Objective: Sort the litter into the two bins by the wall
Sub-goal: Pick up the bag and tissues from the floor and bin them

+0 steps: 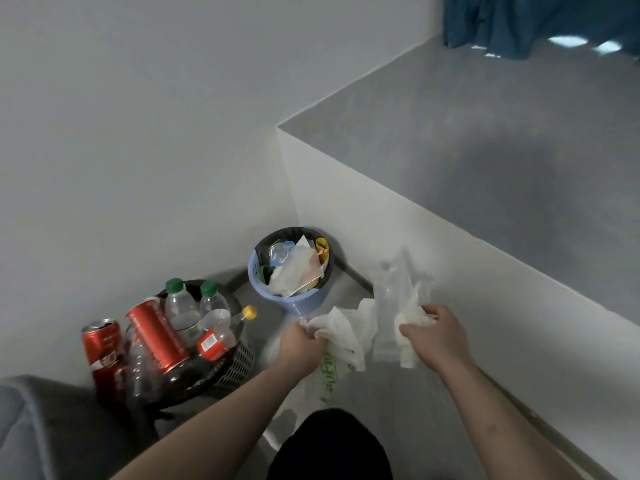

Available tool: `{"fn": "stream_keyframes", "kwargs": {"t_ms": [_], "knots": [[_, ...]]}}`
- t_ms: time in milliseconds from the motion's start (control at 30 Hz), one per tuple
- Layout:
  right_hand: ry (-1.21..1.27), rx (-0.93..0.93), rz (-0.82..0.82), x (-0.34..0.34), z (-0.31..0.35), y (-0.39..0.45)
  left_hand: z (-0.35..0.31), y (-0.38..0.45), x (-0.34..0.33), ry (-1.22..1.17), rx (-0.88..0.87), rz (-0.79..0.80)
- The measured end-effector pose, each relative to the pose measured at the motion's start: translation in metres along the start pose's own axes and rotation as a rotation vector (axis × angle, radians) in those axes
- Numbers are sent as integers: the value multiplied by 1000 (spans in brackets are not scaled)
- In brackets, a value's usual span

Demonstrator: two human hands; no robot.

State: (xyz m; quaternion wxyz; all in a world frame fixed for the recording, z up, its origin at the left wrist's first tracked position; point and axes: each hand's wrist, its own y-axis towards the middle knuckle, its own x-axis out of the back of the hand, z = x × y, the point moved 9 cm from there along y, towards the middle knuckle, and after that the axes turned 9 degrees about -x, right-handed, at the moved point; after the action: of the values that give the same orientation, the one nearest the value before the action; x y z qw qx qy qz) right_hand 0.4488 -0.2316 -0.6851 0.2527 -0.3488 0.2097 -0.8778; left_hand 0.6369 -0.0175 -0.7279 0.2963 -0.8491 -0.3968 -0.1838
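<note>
The left hand grips a crumpled white plastic bag with green print; the right hand clutches clear plastic wrap and white tissue. Just beyond them stands a paper-filled round blue basket bin; left of the left hand, a black mesh bin of bottles and red cans

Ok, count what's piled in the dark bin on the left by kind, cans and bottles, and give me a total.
Red cans: 3, one upright, one leaning, one low at the front.
Green-capped bottles: 2.
Yellow-capped bottle: 1.
Red-labelled bottle: 1.
Clear bottle with its cap hidden: 1.
Total: 8 in plain sight in the dark bin; any beneath are hidden.
</note>
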Motion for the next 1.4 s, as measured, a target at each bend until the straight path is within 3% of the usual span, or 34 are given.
{"fn": "stream_keyframes", "kwargs": {"t_ms": [200,333,433,633,867,1400], "knots": [[95,-43,92,-41,5,50,27,38,-22,52,141,-70],[203,-153,94,-26,-12,18,4,13,2,11,232,-100],[96,-211,91,-2,-1,-21,-29,-14,38,15,281,-85],[-124,-126,189,46,101,-83,-115,-66,122,-115,405,-157],[-313,-3,239,52,223,-85,-192,-50,188,-297,424,-298],[-518,-28,392,-102,322,8,-120,100,208,-387,562,-193]]}}
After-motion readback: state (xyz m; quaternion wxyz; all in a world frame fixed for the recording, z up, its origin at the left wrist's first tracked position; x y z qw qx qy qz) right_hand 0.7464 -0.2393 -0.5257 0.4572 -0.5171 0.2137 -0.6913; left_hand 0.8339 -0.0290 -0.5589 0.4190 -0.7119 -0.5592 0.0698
